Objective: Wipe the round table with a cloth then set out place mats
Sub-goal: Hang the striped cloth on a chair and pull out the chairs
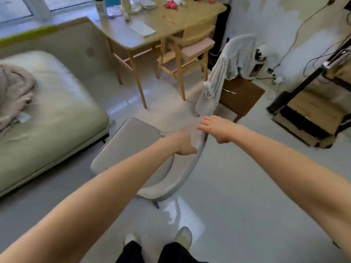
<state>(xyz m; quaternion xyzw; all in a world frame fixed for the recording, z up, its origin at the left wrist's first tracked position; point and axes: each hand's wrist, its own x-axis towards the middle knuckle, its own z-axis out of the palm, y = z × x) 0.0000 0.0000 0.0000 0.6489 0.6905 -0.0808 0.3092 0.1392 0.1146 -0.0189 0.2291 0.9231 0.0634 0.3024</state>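
My left hand (182, 143): grips the curved top rail of a grey padded chair (131, 149), fingers curled over the far side, thumb on the near edge. My right hand (216, 128): just beside the left, over the same rail, fingers straight and loosely spread, holding nothing; contact with the rail cannot be told. Floor (237, 196): pale grey, glossy, beneath both hands. Wooden table (161, 25): well beyond the hands, rectangular, cluttered. Wooden chair (190, 52): tucked at that table. Striped cloth (218, 80): just beyond my right hand, draped over a dark brown chair (241, 97). Green mattress (47, 111): left of my left hand.
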